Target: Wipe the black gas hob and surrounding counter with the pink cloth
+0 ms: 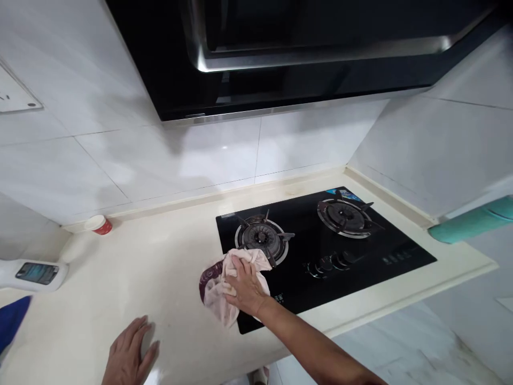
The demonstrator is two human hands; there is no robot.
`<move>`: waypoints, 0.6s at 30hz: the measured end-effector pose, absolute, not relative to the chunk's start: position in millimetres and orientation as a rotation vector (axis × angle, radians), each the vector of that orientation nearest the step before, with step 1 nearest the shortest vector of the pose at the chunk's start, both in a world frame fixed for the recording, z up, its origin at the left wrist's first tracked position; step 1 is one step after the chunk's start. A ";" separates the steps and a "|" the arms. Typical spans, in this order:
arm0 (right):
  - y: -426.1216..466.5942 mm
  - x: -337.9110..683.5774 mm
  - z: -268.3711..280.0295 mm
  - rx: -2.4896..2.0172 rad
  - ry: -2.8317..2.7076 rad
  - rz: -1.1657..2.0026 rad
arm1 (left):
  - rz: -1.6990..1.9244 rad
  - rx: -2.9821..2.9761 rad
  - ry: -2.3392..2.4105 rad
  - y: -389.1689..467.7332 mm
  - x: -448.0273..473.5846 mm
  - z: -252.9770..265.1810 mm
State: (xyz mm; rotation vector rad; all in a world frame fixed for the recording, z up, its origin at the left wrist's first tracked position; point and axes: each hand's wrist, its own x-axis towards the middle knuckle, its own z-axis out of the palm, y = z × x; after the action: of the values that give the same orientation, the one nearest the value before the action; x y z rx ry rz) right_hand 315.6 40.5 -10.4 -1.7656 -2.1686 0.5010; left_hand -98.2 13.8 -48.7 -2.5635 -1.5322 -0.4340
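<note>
A pale pink cloth (218,302) with a dark purple patch lies bunched over the left edge of the black gas stove (296,283). My right hand (245,286) is closed on the cloth and presses it down, partly on the glass and partly on the counter. Just behind the cloth is the left burner (262,238), whose front edge it touches or overlaps. My left hand (129,353) rests on the cream counter (168,267) at the lower left, fingers stretched and slightly apart, holding nothing.
Above the stove hangs a black range hood (288,75). The right burner (345,214) and control knobs (328,263) stand up from the glass. A paper cup (99,224) lies near the back left, a white device with a screen (38,272) at far left, a green roll (473,220) at right.
</note>
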 end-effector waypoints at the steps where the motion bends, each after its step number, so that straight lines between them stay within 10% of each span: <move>1: 36.8 315.4 -10.2 -1.785 -2.155 0.500 | -0.441 -2.563 -1.530 14.2 -98.2 -48.8; 18: -25.6 464.3 -45.7 -2.108 -1.586 0.173 | -0.419 -2.550 -1.590 15.1 -101.7 -55.8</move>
State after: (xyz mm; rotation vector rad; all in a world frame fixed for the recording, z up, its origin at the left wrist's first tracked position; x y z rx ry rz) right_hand 464.3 -25.6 -45.7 -2.1082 -1.5858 0.1731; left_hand -101.7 15.1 -55.8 -2.5495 -1.5899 -0.4186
